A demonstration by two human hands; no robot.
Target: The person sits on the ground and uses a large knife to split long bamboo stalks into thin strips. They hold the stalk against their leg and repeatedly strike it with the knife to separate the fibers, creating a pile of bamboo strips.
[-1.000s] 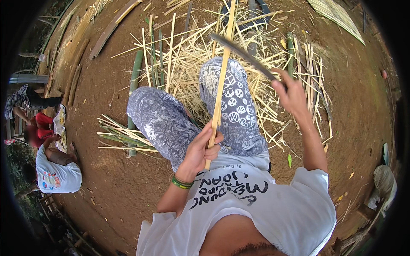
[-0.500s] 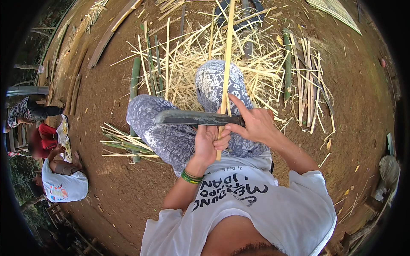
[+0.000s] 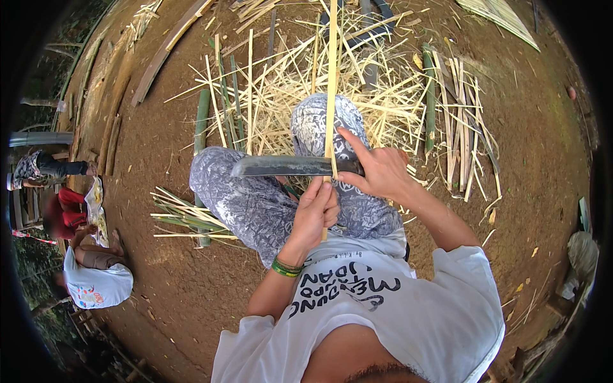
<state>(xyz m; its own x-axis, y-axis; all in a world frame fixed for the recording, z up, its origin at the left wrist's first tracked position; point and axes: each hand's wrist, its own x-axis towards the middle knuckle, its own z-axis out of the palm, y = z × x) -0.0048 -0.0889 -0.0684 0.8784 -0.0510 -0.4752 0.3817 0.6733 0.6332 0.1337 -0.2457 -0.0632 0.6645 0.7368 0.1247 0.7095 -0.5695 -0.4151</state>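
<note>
A machete with a broad dark blade lies crosswise over my lap, its tip pointing left. My right hand is closed round its handle, the index finger stretched forward along a pale bamboo strip. The strip runs lengthwise from my waist out past my knees, and the blade crosses it near the handle. A thin sliver seems to stand off the strip at the blade. Just on the near side of the blade, my left hand grips the strip, thumb on top. Its lower end shows below my left fingers.
Pale bamboo shavings are heaped beyond my knees. A green bamboo pole lies left, another right beside long split strips. A bundle of strips rests by my left knee. People sit at far left, one in a white shirt.
The strip has swung slightly left at its far end. My left thumb has come up onto the strip close to the blade. The machete has shifted a little.
</note>
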